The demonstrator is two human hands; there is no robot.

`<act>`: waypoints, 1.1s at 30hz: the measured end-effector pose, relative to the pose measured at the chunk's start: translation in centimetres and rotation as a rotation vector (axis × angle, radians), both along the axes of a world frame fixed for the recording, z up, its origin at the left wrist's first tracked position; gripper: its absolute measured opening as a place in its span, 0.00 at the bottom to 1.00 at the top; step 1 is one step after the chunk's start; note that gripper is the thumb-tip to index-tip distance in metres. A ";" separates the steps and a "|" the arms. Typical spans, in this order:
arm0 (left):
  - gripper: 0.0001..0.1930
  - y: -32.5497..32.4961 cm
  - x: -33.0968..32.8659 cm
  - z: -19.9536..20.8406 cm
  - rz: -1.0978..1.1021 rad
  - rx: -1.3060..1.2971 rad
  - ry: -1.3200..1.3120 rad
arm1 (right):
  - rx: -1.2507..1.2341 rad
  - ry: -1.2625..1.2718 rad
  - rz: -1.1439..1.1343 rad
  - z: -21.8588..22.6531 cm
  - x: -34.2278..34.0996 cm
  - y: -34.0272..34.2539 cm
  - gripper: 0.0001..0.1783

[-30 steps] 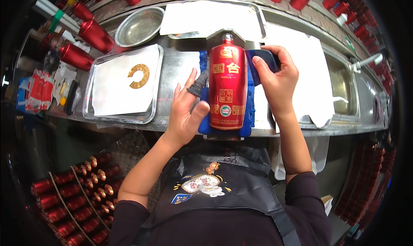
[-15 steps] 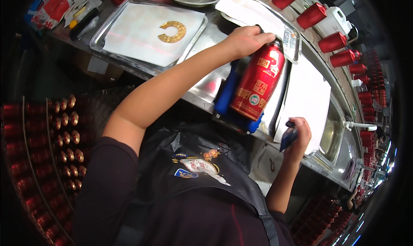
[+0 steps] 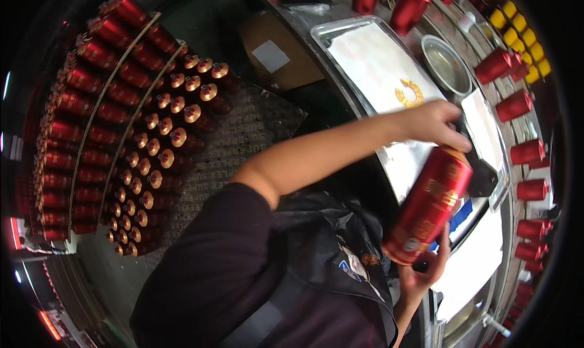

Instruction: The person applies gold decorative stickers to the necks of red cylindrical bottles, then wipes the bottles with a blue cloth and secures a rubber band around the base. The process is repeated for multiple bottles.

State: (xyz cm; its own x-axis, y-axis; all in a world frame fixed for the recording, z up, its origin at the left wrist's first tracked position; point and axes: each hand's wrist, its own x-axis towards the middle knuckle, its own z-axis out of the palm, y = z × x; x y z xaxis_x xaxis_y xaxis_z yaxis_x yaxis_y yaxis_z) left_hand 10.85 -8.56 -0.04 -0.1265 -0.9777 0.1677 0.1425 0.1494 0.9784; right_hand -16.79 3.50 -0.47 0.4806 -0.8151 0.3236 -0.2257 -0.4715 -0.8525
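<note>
My left hand is closed around the top end of a red bottle with gold and white print. The bottle hangs tilted, its base toward me, above the bench. A blue support shows partly behind it. Close to the bottle's base is my right hand, fingers curled; a small dark flat tool shows between thumb and fingers. Whether this hand also touches the bottle I cannot tell. Beyond my left forearm, a gold C-shaped label lies on white sheets in a metal tray.
At left stand racks of red bottles and several gold-capped bottles on a dark board. A metal bowl sits past the tray. More red bottles line the far side. White paper covers the bench at right.
The view has swung left, bringing the bottle racks in. My left hand has lifted the bottle off the blue support, and my right hand has come close under its base.
</note>
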 end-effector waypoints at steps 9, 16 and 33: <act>0.13 24.4 16.4 0.8 1.045 -0.126 -0.882 | 0.011 0.351 0.284 1.3 10.1 -2.3 0.50; 0.15 24.5 33.7 -14.9 1.465 0.144 -1.361 | 0.161 0.296 -0.115 1.6 2.2 -3.9 0.45; 0.20 24.9 40.9 -24.6 1.296 0.652 -1.366 | 0.179 0.332 -0.324 1.7 -1.1 -6.6 0.39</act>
State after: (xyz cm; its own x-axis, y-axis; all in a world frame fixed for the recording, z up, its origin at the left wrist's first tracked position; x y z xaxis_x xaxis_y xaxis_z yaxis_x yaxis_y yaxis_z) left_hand 51.78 16.35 -24.68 0.8673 -0.4380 0.2365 -0.4913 -0.8295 0.2657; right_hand -17.93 -3.05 1.27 0.2469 -0.9683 0.0372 -0.6097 -0.1850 -0.7707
